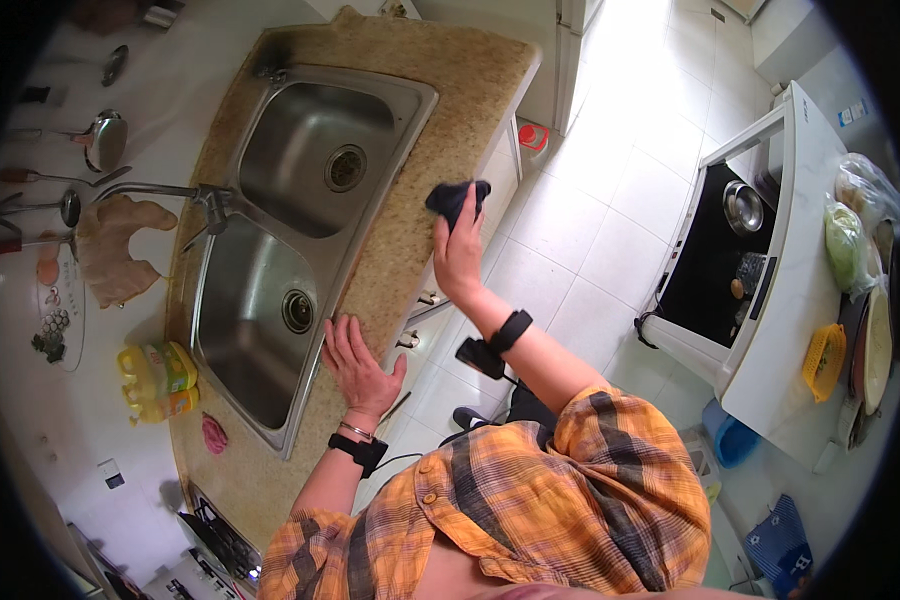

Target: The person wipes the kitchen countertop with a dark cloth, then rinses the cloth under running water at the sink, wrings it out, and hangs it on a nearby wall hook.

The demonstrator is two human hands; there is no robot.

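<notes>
My right hand (459, 259) holds a dark cloth (456, 201) at the front edge of the speckled stone countertop (450, 135). My left hand (364, 375) rests on the counter strip in front of the sink, palm down with its fingers spread, and holds nothing. The fingertips lie at the rim of the stainless steel double-bowl sink (311, 247). A metal faucet (211, 206) stands at the sink's back edge between the two bowls. Both bowls show a round drain.
Yellow jugs (157, 379) and a pink cloth (214, 433) sit beside the sink. Ladles (106, 141) hang on the wall. A gas stove (225, 532) is at lower left. Behind me stand a white table (780, 330) with bagged vegetables (847, 244) and a red-lidded container (532, 137) on the floor.
</notes>
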